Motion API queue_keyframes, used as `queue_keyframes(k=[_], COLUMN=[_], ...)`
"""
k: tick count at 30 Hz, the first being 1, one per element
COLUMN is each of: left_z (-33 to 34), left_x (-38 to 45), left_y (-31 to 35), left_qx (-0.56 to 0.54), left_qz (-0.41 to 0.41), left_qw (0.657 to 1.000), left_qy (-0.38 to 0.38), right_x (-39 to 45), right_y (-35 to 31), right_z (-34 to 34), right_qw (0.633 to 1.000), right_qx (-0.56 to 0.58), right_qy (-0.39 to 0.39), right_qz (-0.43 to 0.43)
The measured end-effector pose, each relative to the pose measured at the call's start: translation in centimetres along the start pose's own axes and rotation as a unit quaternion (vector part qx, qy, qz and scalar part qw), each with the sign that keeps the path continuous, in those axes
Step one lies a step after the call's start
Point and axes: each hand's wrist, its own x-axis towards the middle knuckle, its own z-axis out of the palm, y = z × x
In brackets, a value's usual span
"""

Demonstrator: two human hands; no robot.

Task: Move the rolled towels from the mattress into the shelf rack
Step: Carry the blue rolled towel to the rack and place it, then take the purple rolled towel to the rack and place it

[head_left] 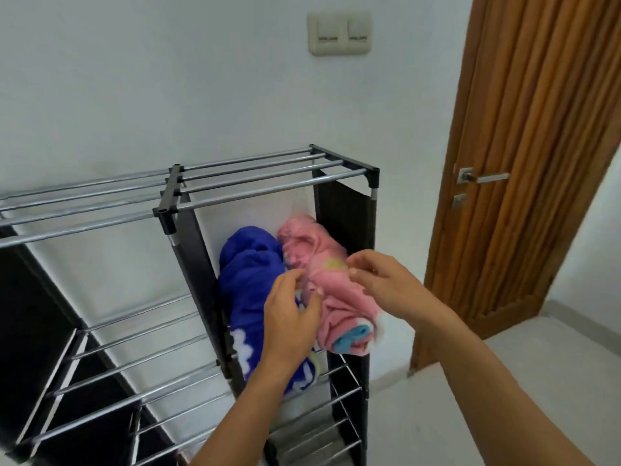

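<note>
Towels: two, blue towel (250,280), pink towel (332,297), side by side in rack (174,196).

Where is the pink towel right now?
The pink towel lies in the rack's right-hand compartment, beside the blue towel, both hands at it.

Hands (379,280) at pink towel (332,297) (beside blue one (248,277)).

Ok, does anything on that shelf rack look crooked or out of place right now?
Yes: the pink towel sits slanted in the right compartment of the shelf rack, its lower end jutting past the front rail, and its roll looks loose. The blue towel beside it also leans forward. Both hands, left hand and right hand, are at the pink towel.
</note>
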Motion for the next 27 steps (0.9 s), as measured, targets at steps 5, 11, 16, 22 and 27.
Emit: queue_keyframes(k=[5,11,16,22,27], left_z=[6.6,13.4,16.7,16.7,14.5], left_x=[-4.9,-10.3,-19.3,-33.2,-46.0], left_y=[3.3,3.9,5.8,9.8,14.8], left_qx=[-0.028,0.069,0.088,0.051,0.017], left_qz=[0.015,0.099,0.198,0.312,0.412], left_qw=[0.969,0.842,0.699,0.547,0.433], left_qy=[-0.247,-0.526,-0.681,-0.775,-0.802], right_x=[-10.1,-23.7,-37.7,-56.0,-69.4], right_y=[6.5,12.5,14.3,9.8,4.2], right_z=[-4.9,-5.1,-0.6,5.2,11.8], right_qw=[0.987,0.917,0.800,0.615,0.428], right_qx=[0.043,0.044,0.054,0.099,0.145], right_qy=[0.104,0.290,0.443,0.594,0.724], right_qz=[0.117,0.270,0.402,0.508,0.521])
